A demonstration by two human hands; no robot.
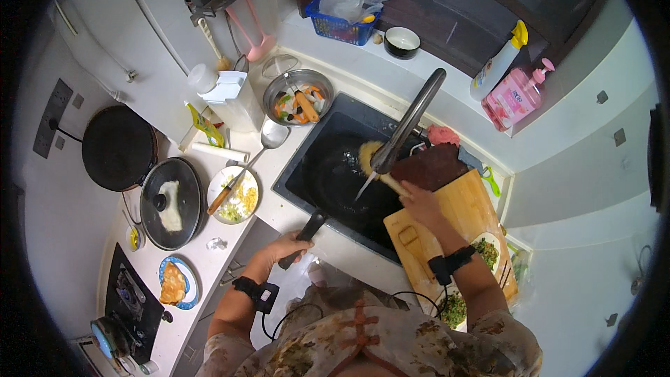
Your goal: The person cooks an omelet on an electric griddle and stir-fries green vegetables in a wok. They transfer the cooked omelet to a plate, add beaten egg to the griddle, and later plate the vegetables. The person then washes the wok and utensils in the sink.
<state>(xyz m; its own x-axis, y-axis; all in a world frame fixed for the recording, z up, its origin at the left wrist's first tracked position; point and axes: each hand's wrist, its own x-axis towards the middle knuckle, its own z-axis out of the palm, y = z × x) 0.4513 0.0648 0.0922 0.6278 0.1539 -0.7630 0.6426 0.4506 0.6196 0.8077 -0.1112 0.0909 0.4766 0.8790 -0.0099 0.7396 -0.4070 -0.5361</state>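
My left hand [291, 248] grips the black handle [312, 225] of a dark wok [335, 183] that lies in the dark sink [288, 175]. My right hand [420, 203] holds the pale handle of a scrubbing brush [370, 156], its bristle head over the wok's far right side. A thin stream of water runs from the metal faucet [413, 120] into the wok. The faucet's head hides part of the brush. Below my right forearm is a wooden cutting board [460, 199], beside the sink.
Left of the sink are a plate of chopped food [243, 201] with a spatula [273, 135] across it, and a lidded pan [186, 178]. A metal bowl of vegetables [271, 107] stands at the sink's far corner. Bowls of chopped filling [489, 254] rest on the board.
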